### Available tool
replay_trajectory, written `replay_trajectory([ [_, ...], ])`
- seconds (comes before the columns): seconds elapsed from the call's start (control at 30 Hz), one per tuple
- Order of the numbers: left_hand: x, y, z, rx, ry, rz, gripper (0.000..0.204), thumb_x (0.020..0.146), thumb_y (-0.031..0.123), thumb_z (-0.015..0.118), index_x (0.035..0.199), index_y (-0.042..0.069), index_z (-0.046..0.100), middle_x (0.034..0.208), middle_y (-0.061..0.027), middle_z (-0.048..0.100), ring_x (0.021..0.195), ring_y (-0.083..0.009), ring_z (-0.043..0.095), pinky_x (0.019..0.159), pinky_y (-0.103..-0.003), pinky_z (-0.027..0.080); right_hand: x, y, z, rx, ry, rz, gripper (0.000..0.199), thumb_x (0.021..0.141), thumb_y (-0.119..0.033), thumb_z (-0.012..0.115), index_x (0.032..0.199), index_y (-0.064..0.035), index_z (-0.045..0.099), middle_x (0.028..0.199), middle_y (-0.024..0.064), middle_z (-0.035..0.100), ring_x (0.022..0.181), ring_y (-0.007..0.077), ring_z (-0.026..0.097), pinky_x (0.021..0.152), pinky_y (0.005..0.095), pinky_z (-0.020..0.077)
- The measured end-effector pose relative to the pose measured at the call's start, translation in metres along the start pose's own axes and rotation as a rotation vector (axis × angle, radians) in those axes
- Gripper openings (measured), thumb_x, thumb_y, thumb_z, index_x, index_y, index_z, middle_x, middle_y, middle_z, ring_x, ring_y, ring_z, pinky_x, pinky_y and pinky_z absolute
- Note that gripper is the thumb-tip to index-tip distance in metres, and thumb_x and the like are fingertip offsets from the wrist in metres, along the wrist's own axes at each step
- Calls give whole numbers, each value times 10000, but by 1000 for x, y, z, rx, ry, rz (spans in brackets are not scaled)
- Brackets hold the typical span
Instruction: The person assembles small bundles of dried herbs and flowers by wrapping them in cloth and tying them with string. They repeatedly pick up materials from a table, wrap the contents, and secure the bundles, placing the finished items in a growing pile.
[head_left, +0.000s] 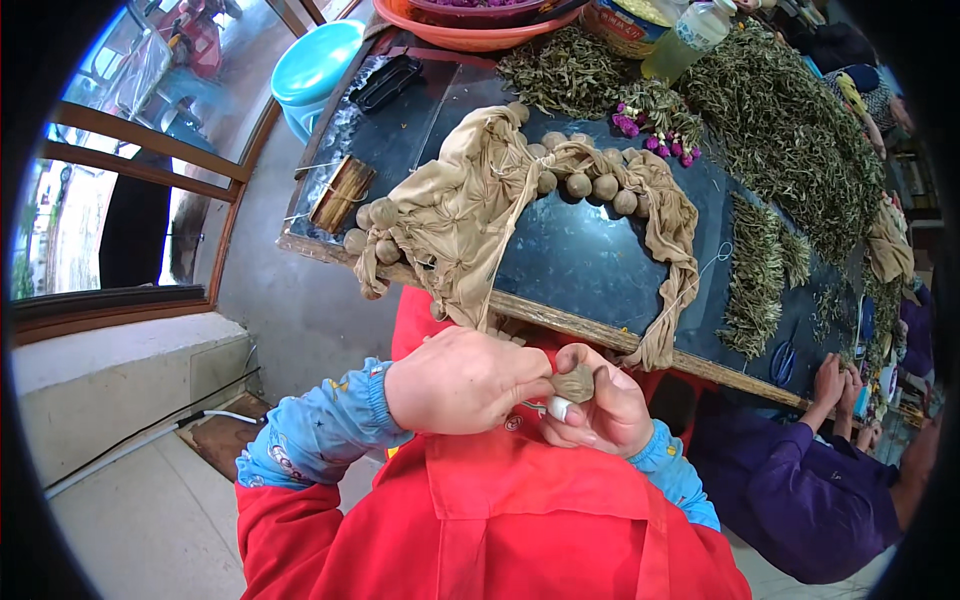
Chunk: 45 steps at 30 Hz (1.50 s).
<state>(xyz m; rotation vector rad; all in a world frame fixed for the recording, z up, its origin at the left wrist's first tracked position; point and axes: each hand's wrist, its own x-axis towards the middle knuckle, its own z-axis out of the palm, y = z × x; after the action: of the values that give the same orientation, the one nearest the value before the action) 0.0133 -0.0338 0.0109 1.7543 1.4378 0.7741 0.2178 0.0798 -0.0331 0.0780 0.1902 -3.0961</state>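
Observation:
My right hand (612, 408) is closed around a small, tan, cloth-covered ball (573, 384), held between thumb and fingers above my lap. A white band (557, 408) shows by the fingers under the ball; whether it is tape on a finger cannot be made out. Beside the ball, my left hand (465, 378) is closed in a pinch, its fingertips near or touching it. What they pinch is hidden, though a pale strand shows just below. In front of both hands, a long tan cloth (455, 190) lies bunched on the table, with several round, tied lumps (578, 185) along it.
The dark tabletop (590, 265) has a wooden front edge. Dried plant stems (790, 130) are heaped at the right, near purple flowers (630, 122) and a bottle (690, 40). A bound wooden bundle (342, 195) and black case (385, 82) lie left. A purple-sleeved person (800, 470) works at right.

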Motion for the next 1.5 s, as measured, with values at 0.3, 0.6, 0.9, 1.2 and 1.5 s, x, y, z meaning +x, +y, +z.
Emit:
replay_trajectory([
  [0.3,7,-2,12,299,276,89,107,813,66,627,854,29,536,694,-122,553,741,-345,604,833,-439,465,6,-3,13,-25,266,-57,291,1056,-299,462,1295,-133,451,873,63,513,574,126,410,593,294,396],
  [0.6,19,-15,12,190,186,230,65,830,68,614,829,36,558,719,-103,566,713,-323,588,892,-412,467,4,-7,11,-150,197,-94,305,1076,-334,393,1255,-97,462,736,12,457,446,77,295,502,275,351],
  [0.9,21,-20,7,-99,157,99,118,770,93,644,846,57,562,721,-80,561,702,-309,592,845,-439,455,10,-12,6,-152,110,-70,428,1021,-442,483,1288,-112,429,826,28,476,549,111,383,485,282,324],
  [1.2,25,-12,14,-102,261,252,103,897,73,575,801,35,572,644,-110,544,590,-322,552,686,-406,459,11,-17,0,-293,114,-97,339,1043,-409,460,1149,-90,508,801,55,517,602,103,435,497,261,360],
  [1.5,30,-13,-1,-168,197,99,127,894,111,639,856,44,538,662,-83,539,590,-272,550,737,-401,476,20,-18,7,-161,155,-160,422,1017,-470,472,1211,-96,493,690,19,473,449,94,365,420,254,331],
])
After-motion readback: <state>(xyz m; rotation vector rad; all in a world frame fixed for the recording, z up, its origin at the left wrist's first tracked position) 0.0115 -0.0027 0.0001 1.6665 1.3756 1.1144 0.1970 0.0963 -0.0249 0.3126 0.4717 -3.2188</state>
